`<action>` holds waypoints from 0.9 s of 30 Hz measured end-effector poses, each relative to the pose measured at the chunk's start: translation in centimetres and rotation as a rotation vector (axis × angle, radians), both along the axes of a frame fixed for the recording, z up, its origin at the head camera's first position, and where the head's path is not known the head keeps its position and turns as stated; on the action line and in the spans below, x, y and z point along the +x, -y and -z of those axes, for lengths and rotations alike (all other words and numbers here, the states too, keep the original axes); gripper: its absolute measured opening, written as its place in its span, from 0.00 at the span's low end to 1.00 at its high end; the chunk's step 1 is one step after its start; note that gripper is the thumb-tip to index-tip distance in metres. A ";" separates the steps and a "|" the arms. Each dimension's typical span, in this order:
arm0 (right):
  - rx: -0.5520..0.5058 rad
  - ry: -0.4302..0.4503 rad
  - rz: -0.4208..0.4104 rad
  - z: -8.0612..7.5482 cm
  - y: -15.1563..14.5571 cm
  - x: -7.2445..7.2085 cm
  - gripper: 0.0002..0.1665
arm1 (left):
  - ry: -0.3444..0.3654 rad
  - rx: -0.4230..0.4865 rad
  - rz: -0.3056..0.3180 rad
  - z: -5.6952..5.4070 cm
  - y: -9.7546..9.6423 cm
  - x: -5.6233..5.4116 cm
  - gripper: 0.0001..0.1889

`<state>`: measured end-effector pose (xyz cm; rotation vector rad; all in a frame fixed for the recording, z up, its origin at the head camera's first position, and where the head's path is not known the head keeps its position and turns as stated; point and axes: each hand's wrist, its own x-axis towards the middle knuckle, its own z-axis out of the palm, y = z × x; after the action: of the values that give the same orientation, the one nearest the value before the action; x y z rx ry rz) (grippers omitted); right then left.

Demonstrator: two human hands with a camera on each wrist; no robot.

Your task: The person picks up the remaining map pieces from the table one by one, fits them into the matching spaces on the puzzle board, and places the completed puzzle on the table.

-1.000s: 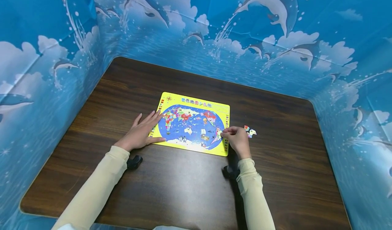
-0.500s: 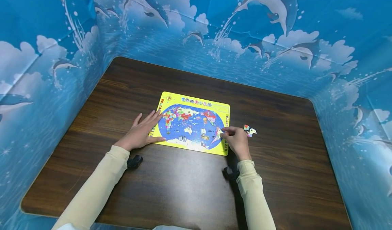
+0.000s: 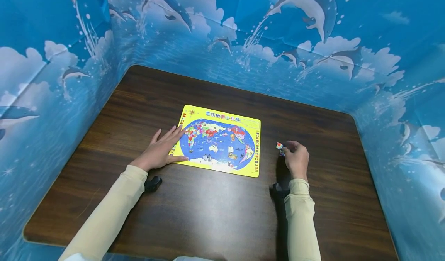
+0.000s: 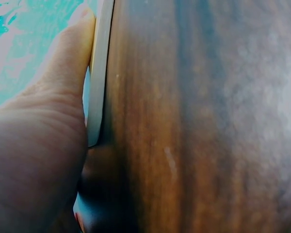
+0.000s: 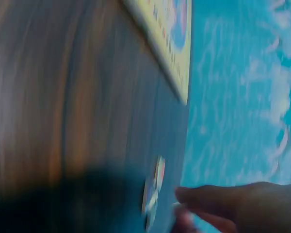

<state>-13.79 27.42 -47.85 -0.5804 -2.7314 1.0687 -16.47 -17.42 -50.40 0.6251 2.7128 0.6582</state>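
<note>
A yellow-bordered world map puzzle board (image 3: 222, 168) lies on the table in the head view. My left hand (image 3: 157, 153) rests on its left edge with fingers spread and straight. In the left wrist view, the thumb (image 4: 70, 63) lies along the board's edge. To the right of the board, my right hand (image 3: 297, 158) is at a few small loose puzzle pieces (image 3: 279, 145), thumb and index finger close together. In the right wrist view, the puzzle pieces (image 5: 153, 189) lie just beyond the blurred fingertips. Whether a piece is between them cannot be made out.
A dark wooden table (image 3: 215, 211) carries the board and pieces. Blue cloth (image 3: 243, 60) printed with dolphins surrounds its back and sides. A small black device (image 3: 153, 183) sits under the left wrist and another black device (image 3: 279, 188) beside the right wrist.
My right hand has left the board's right edge and moved right to the loose pieces, covering part of them. The left hand has stayed in place.
</note>
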 end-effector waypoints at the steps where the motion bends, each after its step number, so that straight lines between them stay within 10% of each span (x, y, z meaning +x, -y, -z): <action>1: 0.010 0.025 0.012 0.0 -0.5 0.1 0.18 | 0.002 0.000 -0.002 0.0 0.0 0.0 0.57; 27: -0.048 0.049 0.008 0.0 -2.3 0.0 0.10 | 0.004 0.007 -0.004 -0.3 -0.1 0.0 0.57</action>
<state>-13.80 29.70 -47.88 -0.6325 -2.7499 1.1354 -16.45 -17.30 -50.13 0.6200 2.7102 0.6692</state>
